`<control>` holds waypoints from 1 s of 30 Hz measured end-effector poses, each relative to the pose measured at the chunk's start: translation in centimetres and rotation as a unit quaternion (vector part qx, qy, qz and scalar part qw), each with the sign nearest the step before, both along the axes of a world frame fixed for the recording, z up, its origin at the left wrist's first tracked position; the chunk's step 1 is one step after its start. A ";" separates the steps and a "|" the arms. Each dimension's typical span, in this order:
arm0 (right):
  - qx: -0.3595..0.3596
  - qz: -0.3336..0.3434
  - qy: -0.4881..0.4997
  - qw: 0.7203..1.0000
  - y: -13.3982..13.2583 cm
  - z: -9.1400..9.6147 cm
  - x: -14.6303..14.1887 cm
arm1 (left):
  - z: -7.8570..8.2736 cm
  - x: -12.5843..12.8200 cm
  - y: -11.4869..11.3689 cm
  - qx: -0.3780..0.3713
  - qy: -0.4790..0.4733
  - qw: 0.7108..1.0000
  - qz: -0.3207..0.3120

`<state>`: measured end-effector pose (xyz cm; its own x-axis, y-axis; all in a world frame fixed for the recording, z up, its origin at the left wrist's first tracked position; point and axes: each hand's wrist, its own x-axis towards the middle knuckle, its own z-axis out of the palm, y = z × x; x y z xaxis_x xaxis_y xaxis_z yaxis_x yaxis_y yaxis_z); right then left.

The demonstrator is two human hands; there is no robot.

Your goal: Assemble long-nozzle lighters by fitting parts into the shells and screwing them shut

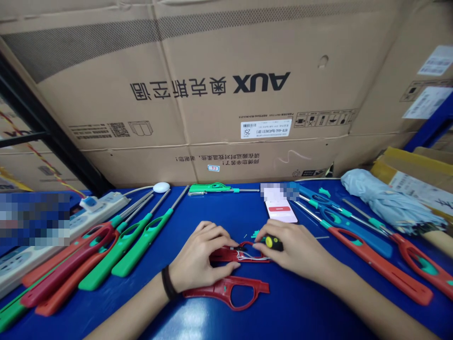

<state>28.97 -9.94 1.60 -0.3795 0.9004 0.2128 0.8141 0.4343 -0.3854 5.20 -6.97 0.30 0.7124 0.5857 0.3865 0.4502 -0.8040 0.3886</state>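
My left hand (203,252), a dark band at its wrist, closes on the left end of an opened red lighter casing half (226,255). White wires (247,256) and small dark parts show inside it. At its right end, my right hand (288,245) grips a screwdriver (274,242) with a black and yellow handle; the tip is hidden. Nearer to me lies the other red casing half (260,287), with an oval trigger opening, partly under my left hand. Small teal pieces (255,233) sit just behind the work.
Several red and green long lighters (141,245) lie at left beside a white power strip (102,208). More red and blue lighters (382,264) lie at right, near a folded umbrella (385,198). A phone (281,210) lies behind my hands; a large cardboard box (212,47) walls the back.
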 end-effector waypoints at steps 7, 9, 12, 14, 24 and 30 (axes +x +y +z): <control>-0.061 0.016 -0.026 0.998 -0.5 0.1 -1.9 | -0.1 0.2 -0.2 -0.003 0.002 1.000 -0.012; -0.072 0.017 -0.013 0.997 -0.4 0.1 -1.9 | -0.1 0.3 -0.2 -0.004 0.003 1.000 -0.015; -0.075 0.021 -0.008 0.997 -0.4 0.1 -1.7 | -0.1 0.4 -0.2 -0.009 0.006 1.000 -0.017; -0.075 0.025 -0.005 0.997 -0.5 0.1 -1.5 | 0.0 0.5 -0.2 -0.014 0.009 1.000 -0.016; -0.078 0.066 0.031 0.994 -0.5 0.9 -0.8 | 0.1 0.5 0.0 -0.036 0.009 0.999 -0.011; -0.080 0.086 0.023 0.993 -0.8 0.4 -1.2 | -0.2 0.4 0.0 -0.037 0.012 0.999 -0.011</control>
<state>27.75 -10.77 1.96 -0.5233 0.8471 0.0920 0.7137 0.4948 -0.4958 5.58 -6.93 0.10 0.7332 0.5967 0.3261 0.4429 -0.7829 0.4368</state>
